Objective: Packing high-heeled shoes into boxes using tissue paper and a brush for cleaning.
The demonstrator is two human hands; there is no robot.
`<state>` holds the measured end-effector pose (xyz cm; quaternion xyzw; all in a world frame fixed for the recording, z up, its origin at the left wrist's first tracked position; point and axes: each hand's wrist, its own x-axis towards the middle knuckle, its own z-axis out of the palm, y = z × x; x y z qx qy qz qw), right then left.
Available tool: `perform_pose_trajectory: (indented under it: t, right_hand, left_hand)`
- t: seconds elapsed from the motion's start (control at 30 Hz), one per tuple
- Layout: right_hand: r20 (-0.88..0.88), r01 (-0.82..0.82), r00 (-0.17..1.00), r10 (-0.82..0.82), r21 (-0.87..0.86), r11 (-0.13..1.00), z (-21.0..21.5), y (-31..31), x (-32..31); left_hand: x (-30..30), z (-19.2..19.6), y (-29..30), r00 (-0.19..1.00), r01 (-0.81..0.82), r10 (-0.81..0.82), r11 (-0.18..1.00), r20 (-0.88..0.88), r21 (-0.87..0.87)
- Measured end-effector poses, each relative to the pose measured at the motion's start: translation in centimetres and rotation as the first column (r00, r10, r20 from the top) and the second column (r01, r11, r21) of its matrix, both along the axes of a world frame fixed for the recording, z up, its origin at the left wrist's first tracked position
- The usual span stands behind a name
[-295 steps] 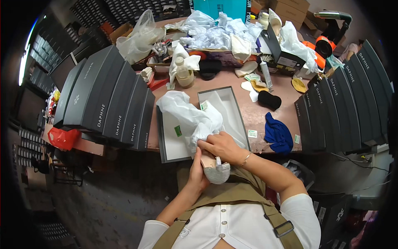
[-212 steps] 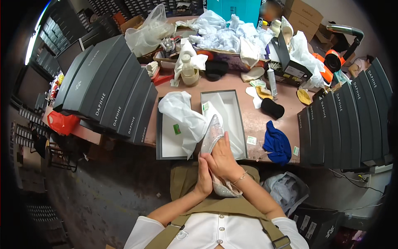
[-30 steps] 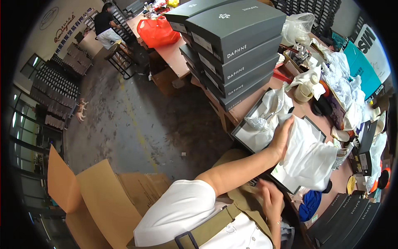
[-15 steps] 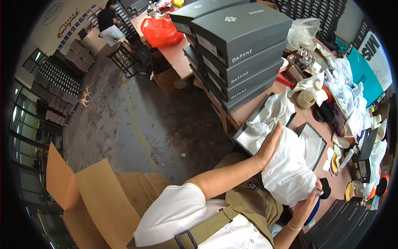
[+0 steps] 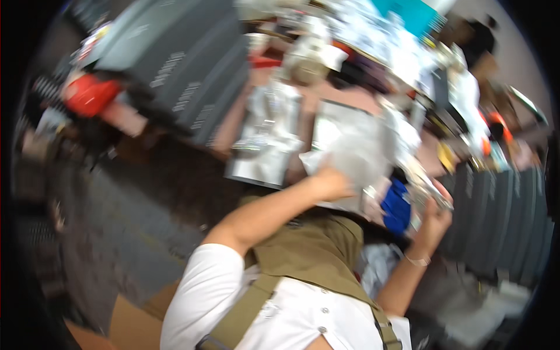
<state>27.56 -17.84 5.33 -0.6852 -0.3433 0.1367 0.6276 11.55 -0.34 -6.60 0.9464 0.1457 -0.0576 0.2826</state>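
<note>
Motion blurs much of the view. My right hand [image 5: 434,217] is closed around a silvery, pale shoe [image 5: 430,189], its outline smeared. My left hand [image 5: 333,184] is over sheets of white tissue paper [image 5: 359,154]; its fingers are too blurred to tell whether they grip the paper. Beneath the paper lies an open shoebox part [image 5: 350,105] with a dark rim. To its left is another open box part [image 5: 254,175], holding a glittery silver shoe [image 5: 251,144] on white paper. Between my hands is a bright blue item [image 5: 396,207] of unclear kind.
Dark grey shoeboxes [image 5: 186,76] are stacked at the left of the pink table [image 5: 233,111]; more grey boxes [image 5: 496,216] stand at the right. Papers, a cream roll [image 5: 306,64] and loose items crowd the far side. A brown carton [image 5: 134,321] lies lower left.
My view has swung right. The white-wrapped bundle is no longer between my hands; the silvery shoe now shows in my right hand, farther from my left. My left hand has come down over the tissue paper.
</note>
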Motion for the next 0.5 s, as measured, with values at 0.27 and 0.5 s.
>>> perform_pose_trajectory:
  t: [0.27, 0.5]
  right_hand:
    - [0.325, -0.257, 0.907, 0.266, -0.073, 0.964, -1.0, 0.1, -6.8]
    - [0.46, -0.458, 0.571, 0.68, -0.509, 0.729, -0.2, 5.9, -7.2]
  left_hand:
    - [-2.0, 4.8, -2.0, 0.62, 0.297, 0.764, -0.439, -0.178, -0.848]
    - [-5.4, 6.5, -4.0, 0.573, 0.275, 0.768, -0.51, -0.288, -0.815]
